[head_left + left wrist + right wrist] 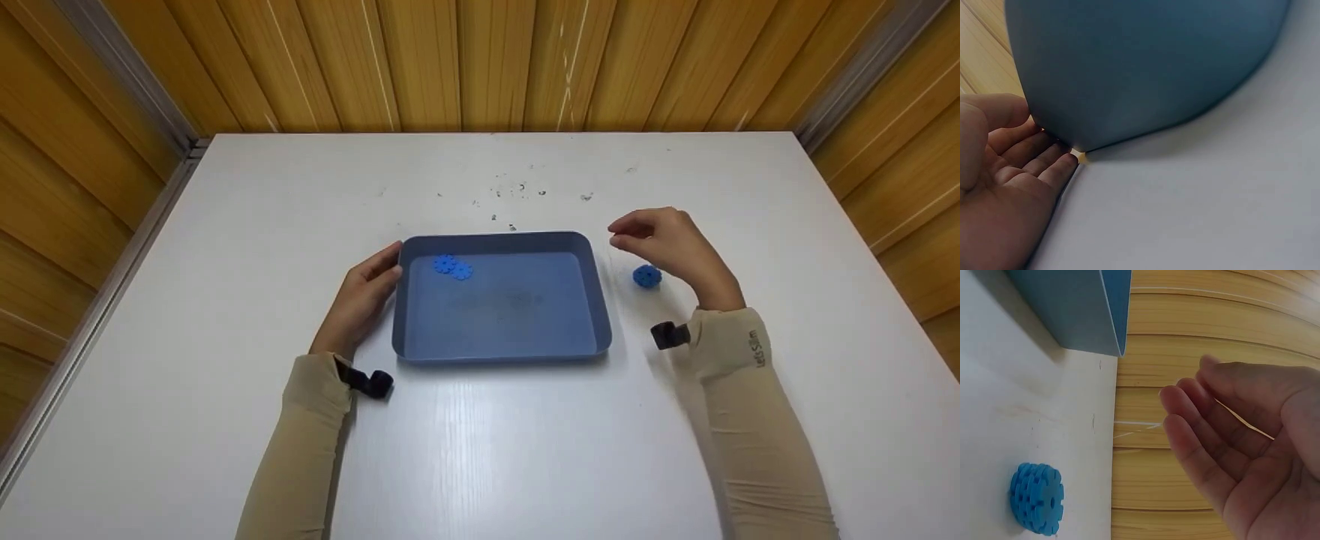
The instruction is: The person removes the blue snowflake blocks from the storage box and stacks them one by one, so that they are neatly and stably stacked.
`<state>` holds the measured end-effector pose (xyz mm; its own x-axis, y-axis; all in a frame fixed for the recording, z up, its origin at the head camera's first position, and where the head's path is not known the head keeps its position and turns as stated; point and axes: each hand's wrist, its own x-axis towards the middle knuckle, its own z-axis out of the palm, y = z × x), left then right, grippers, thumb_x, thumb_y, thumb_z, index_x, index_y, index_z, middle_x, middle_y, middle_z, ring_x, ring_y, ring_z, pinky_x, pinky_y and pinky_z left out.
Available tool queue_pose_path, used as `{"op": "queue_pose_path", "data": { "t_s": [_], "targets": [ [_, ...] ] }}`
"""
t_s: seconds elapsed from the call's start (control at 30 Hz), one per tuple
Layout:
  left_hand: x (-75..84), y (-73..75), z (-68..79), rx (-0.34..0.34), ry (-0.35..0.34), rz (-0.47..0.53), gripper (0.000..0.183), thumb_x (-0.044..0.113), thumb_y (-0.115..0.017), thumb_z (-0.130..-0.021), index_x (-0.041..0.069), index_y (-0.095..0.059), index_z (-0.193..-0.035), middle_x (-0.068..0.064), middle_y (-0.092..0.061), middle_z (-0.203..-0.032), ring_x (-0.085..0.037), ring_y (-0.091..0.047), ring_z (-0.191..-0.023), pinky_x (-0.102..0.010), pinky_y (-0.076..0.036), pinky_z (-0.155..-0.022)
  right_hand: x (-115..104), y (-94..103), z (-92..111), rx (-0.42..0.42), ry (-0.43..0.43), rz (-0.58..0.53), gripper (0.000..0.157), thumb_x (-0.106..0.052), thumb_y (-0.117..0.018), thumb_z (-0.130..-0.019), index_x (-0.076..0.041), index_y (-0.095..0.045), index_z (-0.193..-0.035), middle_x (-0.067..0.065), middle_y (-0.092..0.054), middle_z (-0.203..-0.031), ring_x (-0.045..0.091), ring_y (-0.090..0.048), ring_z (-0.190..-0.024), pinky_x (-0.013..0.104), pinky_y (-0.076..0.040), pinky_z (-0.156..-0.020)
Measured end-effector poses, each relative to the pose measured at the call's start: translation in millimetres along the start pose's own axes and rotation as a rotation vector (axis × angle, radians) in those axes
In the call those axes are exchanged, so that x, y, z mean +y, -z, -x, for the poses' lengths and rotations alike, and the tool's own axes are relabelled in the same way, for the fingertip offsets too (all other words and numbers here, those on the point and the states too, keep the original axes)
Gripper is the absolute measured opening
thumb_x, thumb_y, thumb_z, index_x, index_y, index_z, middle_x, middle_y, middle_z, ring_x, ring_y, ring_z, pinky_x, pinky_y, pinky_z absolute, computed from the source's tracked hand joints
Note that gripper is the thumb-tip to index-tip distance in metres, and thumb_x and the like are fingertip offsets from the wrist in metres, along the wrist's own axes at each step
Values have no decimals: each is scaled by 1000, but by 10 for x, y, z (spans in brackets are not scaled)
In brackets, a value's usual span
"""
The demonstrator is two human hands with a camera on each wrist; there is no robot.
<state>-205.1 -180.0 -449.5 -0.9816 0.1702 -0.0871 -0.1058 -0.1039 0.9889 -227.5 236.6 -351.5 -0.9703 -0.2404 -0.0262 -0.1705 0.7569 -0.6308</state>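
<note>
A blue-grey rectangular tray sits in the middle of the table. Two flat blue notched discs lie overlapping in its far left part. My left hand rests at the tray's left side, thumb and fingertips against the outer wall near the far corner. In the left wrist view the fingers touch the tray wall with only a slight bend. To the right of the tray, my right hand hovers over the table with loosely bent fingers and nothing between them. Below it stands a stack of blue notched discs.
The white table has small dark marks beyond the tray. Yellow wood-look panels rise behind the table's far edge and at both sides. A black wrist camera is strapped over each beige sleeve.
</note>
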Motion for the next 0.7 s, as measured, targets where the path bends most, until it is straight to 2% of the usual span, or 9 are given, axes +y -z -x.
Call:
{"op": "queue_pose_path", "data": {
  "t_s": [0.27, 0.7],
  "targets": [
    [-9, 5, -22, 17, 8, -14, 50, 8, -49, -99, 9, -37, -148, -6, -37, -154, -15, -31, -143, -30, -28, -118, -202, -85, -120, -63, 55, -6, 29, -18, -63, -93, -2, -67, -116, 18, -68, -112, 30, -63, -105, 46, -51, -94],
    [12, 2, -24, 25, 16, -8, 51, 8, -49, -99, 8, -35, -148, -8, -35, -155, -17, -30, -144, -32, -27, -119, -492, -324, -306, -133, 117, 17, 26, -16, -67, -90, -3, -70, -112, 13, -71, -106, 24, -64, -97, 42, -53, -87]
  ]
}}
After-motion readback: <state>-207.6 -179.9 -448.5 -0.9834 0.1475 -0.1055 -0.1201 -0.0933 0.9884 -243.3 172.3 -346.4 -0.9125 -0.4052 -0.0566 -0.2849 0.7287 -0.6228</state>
